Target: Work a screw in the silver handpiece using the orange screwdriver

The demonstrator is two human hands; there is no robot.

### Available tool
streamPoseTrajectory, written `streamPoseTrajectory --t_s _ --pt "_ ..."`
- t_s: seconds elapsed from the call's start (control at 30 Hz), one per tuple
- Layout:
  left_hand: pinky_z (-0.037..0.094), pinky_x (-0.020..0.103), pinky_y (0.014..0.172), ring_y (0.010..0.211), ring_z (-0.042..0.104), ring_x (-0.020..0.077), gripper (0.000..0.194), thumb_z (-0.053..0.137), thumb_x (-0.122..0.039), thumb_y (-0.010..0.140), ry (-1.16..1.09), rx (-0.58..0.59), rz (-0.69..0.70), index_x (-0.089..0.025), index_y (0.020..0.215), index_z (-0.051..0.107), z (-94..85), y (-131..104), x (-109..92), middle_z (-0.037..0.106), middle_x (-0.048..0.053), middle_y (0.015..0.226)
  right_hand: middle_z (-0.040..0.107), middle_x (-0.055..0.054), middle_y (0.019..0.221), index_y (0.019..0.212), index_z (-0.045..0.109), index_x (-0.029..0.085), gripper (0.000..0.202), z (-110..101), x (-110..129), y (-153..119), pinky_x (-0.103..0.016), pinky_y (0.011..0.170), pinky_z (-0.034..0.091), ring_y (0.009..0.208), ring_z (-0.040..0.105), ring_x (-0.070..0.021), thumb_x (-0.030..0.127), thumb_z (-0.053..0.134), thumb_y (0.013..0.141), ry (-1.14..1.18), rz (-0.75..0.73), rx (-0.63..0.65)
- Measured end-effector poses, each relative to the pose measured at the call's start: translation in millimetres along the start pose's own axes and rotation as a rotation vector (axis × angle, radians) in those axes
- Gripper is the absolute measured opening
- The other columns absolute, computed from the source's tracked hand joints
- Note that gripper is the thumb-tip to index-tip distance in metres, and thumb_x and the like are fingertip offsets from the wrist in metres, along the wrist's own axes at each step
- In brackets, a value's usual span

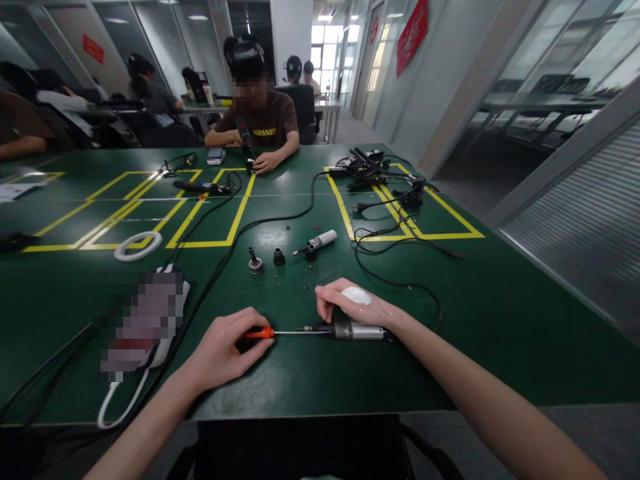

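Observation:
My left hand (pixel 233 347) grips the orange handle of a screwdriver (pixel 261 333), whose long shaft points right. The shaft reaches the dark end of a silver and black cylindrical tool (pixel 357 331) lying on the green table. My right hand (pixel 347 300), with a white patch on its back, rests at this tool's upper side; its fingers are curled, and what they hold, if anything, is hidden. Beyond the hands are a round metal and black part (pixel 255 262), a black cone-shaped part (pixel 279 257), a second silver tool body (pixel 323 240) and several tiny screws.
Cables and black adapters (pixel 370 170) lie at the back right. A white ring (pixel 138 246) and a blurred device with a white cable (pixel 145 323) are at left. Across the table (pixel 475 320) a person (pixel 270 120) holds a tool.

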State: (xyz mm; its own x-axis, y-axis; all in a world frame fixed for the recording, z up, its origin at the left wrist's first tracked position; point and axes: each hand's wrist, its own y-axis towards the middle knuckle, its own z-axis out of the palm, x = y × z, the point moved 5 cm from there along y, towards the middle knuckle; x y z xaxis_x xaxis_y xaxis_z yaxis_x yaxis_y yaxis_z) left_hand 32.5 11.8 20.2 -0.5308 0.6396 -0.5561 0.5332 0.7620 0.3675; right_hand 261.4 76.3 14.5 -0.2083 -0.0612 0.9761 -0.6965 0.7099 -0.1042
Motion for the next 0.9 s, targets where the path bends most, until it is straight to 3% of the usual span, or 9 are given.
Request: streamPoseTrajectory --t_s 0.47,0.9 --pt "0.055 0.023 0.07 0.075 0.073 0.0154 0.012 0.065 -0.027 0.103 -0.017 -0.011 0.01 -0.019 0.1 0.074 -2.5 -3.0 2.3 0.076 0.004 0.086 0.063 -0.004 0.065 0.063 0.063 0.016 0.079 -0.8 0.3 -0.1 -0.03 0.072 0.052 0.063 0.059 -0.0158 0.089 0.047 0.089 -0.001 -0.008 0.001" --pt "0.056 0.023 0.07 0.076 0.074 0.0154 0.013 0.065 -0.028 0.103 0.021 0.003 0.005 -0.019 0.102 0.075 -3.1 -2.1 2.7 0.078 0.004 0.087 0.063 -0.004 0.064 0.065 0.064 0.016 0.076 0.5 2.9 -1.3 -0.031 0.073 0.052 0.063 0.06 -0.016 0.085 0.048 0.093 0.005 -0.018 0.029"
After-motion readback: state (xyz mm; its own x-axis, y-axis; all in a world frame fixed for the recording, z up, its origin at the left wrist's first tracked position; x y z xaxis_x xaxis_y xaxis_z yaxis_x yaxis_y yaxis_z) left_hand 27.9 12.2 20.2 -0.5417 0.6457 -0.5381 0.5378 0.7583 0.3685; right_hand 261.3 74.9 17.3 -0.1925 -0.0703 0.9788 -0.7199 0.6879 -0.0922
